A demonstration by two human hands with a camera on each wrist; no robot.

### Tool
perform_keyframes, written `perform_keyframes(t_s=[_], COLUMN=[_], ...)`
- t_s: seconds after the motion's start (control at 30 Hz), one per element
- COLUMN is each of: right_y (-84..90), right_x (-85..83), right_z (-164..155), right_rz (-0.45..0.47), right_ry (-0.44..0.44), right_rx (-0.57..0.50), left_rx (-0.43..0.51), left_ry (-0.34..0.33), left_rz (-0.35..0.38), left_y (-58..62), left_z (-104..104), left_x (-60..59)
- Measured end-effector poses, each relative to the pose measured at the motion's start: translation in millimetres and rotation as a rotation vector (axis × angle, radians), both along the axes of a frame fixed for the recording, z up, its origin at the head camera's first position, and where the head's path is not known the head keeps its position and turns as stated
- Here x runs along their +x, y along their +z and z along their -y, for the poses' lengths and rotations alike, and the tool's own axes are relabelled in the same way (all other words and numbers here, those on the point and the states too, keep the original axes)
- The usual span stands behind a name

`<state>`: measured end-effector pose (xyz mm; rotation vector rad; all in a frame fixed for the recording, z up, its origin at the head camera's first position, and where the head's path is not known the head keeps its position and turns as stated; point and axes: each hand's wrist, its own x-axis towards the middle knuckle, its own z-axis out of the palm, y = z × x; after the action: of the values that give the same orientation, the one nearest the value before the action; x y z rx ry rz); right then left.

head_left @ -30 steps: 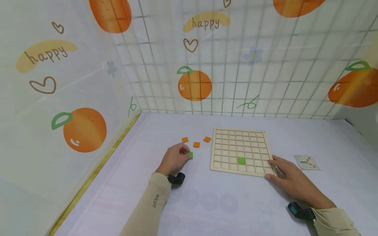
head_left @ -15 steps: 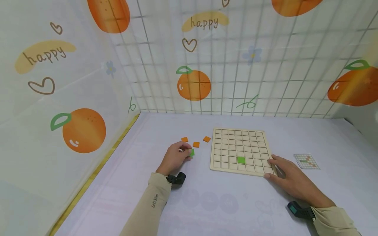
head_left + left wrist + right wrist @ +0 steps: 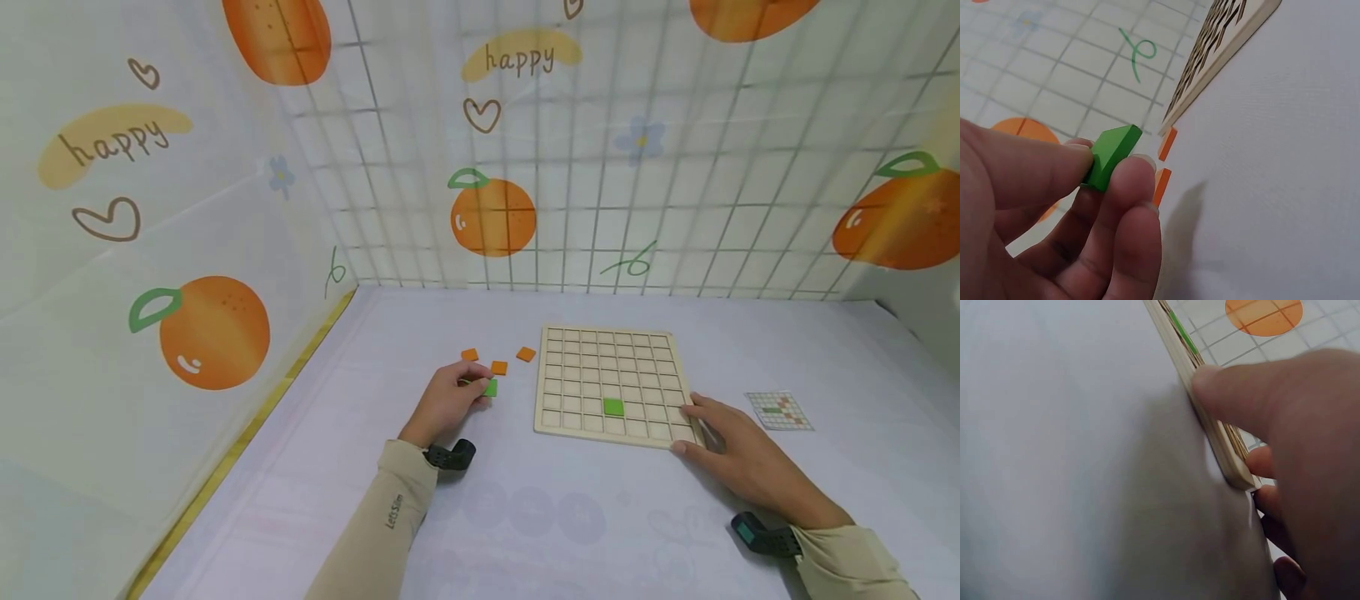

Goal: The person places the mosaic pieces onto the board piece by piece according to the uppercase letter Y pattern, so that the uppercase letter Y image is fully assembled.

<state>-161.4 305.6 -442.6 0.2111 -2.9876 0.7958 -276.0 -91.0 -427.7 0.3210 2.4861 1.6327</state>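
Left wrist view: the left hand has its grip clamped on a green tile, pinched between thumb and fingertips and lifted clear of the desk. The tile is tilted, one corner pointing up and away from the palm. Head view confirms it: left hand with green tile at its fingertips, just left of the wooden grid board and apart from it.

Three orange tiles lie loose on the desk just beyond the held tile, near the board's far left corner. A second green tile sits in a cell of the board, in the row second from the near edge, about mid-width.

Right hand rests at the board's near right corner, grip spread and holding nothing; thumb pressed against the board edge, fingers along the right side. A small pattern card lies on the desk right of the board, apart from it.
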Motion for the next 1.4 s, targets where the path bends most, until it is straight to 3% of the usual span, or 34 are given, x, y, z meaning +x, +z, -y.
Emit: perform_keyframes(t_s=[0.33,0.87,1.2,1.4], right_y=[0.1,-0.1,-1.3,-0.8], right_x=[0.7,0.6,-0.7,0.0], right_z=[0,-1,-2,-3], right_rz=[-0.015,-0.018,-0.032,-0.035], right_ry=[0.005,0.001,0.014,0.02], right_rx=[0.003,0.016,0.002,-0.002], left_rx=[0.023,0.048,0.013,0.045], left_ry=[-0.024,-0.064,-0.029,-0.011], left_rz=[0.058,0.034,0.059,0.073], left_y=[-1.1,3.8,5.8,3.0], left_z=[-4,-7,-10,-12], left_x=[1.2,2.7,6.1,5.4])
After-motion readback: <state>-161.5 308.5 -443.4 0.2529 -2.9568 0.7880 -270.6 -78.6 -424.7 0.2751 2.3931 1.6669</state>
